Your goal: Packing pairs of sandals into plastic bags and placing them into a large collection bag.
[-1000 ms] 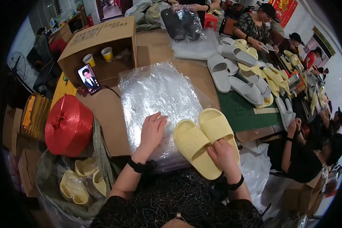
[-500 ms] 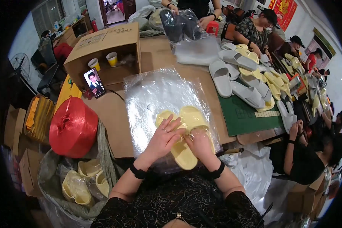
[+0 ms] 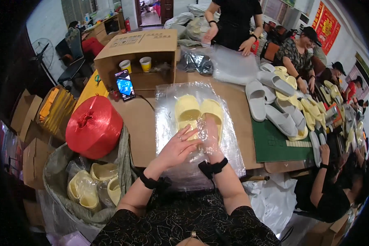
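Observation:
A pair of pale yellow slippers [image 3: 188, 107] lies side by side, toes pointing away, inside a clear plastic bag on the table before me. My left hand [image 3: 178, 147] rests over the bag at the heel of the left slipper, fingers extended and apart. Reaching into the bag under the film, my right hand [image 3: 210, 137] grips the right slipper [image 3: 212, 107], with its fingertips hidden inside the slipper's opening. More clear bags [image 3: 227, 162] lie flat beneath the pair.
A red twine roll [image 3: 94, 127] sits left, above a sack [image 3: 57, 176] holding bagged yellow slippers. A cardboard box [image 3: 137, 43] with cups and a lit phone [image 3: 125, 85] stand beyond. Grey slippers [image 3: 256, 100] are piled right, by a green mat [image 3: 270, 145]. Co-workers surround the table.
Both slippers have moved farther into the bag and now lie parallel. My right hand followed inside the film. Across the table, a person has set down a bagged dark pair.

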Motion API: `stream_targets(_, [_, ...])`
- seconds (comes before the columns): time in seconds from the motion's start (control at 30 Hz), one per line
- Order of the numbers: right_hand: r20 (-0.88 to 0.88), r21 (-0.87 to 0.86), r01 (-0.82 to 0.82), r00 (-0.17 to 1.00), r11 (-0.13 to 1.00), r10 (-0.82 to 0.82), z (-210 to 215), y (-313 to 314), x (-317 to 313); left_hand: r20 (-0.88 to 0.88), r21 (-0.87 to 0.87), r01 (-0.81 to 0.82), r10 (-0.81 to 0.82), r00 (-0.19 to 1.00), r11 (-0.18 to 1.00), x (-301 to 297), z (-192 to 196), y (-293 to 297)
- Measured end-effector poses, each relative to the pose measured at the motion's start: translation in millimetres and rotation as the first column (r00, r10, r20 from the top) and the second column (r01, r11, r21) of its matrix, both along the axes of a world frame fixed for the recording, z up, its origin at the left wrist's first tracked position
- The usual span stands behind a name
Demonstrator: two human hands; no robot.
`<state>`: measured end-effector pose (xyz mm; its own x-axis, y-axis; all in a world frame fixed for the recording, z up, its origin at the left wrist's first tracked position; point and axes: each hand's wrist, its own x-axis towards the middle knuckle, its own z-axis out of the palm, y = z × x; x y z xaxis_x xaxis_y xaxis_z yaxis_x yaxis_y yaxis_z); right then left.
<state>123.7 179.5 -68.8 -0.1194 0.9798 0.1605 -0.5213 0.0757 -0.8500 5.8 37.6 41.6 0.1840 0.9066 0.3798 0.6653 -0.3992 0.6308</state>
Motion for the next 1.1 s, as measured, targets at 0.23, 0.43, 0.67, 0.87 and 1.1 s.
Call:
stream_targets(0.23, [0.759, 0.537, -0.383, 0.609, 0.752, -0.232, 79.6, -83.4, 87.4, -0.040, -0.008, -0.180, 0.180, 0.983, 0.984, -42.3, -18.8, -39.8])
stream_targets(0.43, [0.663, 0.632, -0.115, 0.593, 0.767, -0.458, 71.8, -83.2, 199.8, -0.297, -0.025, -0.146, 0.132, 0.946, 0.989, -44.2, -20.2, -65.3])
stream_targets(0.67, [0.830, 0.536, -0.387, 0.403, 0.750, -0.385, 68.2, -61.1, 203.0, -0.303, 0.096, -0.070, 0.096, 0.948, 0.993, -43.5, -41.3, -76.3])
stream_targets(0.87, [0.861, 0.478, -0.481, 0.422, 0.735, -0.284, 65.9, -54.3, 205.0, -0.328, 0.103, -0.108, 0.136, 0.935, 0.989, -46.5, -41.9, -88.6])
stream_targets(1.1, [0.761, 0.418, -0.299, 0.631, 0.858, -0.152, 46.4, -48.7, 205.2, 0.080, 0.039, -0.207, 0.203, 0.976, 0.978, -46.8, -49.6, -83.1])
